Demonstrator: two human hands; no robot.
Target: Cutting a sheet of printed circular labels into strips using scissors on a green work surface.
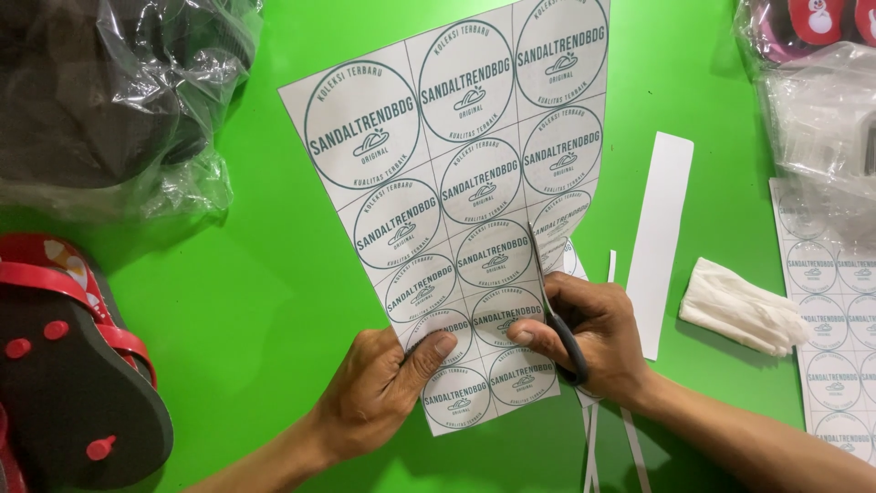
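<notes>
Item: sheet of round printed labels (456, 183), white paper with dark circular outlines, held above a green tabletop (255, 301) and partly cut along its right column.

Left hand (379, 393): closed in a pinch on the sheet's lower left edge, thumb on top across a label, fingers curled beneath the paper.

Right hand (589, 342): closed around the black handles of a pair of scissors (552, 301); forefinger tip rests on the sheet beside the blades. The blades point up the sheet, lying in the cut line between the middle and right label columns.

Offcuts: a long white paper strip (662, 237) lies on the tabletop just right of the sheet; thin paper slivers (591, 438) hang below the right hand.

Nearby: a folded white tissue (741, 315) right of the strip; a second label sheet (835, 310) at the right edge, partly under clear plastic bags (821, 119); a red-strapped sandal (68, 365) at lower left; dark goods in a plastic bag (109, 100) at upper left.
</notes>
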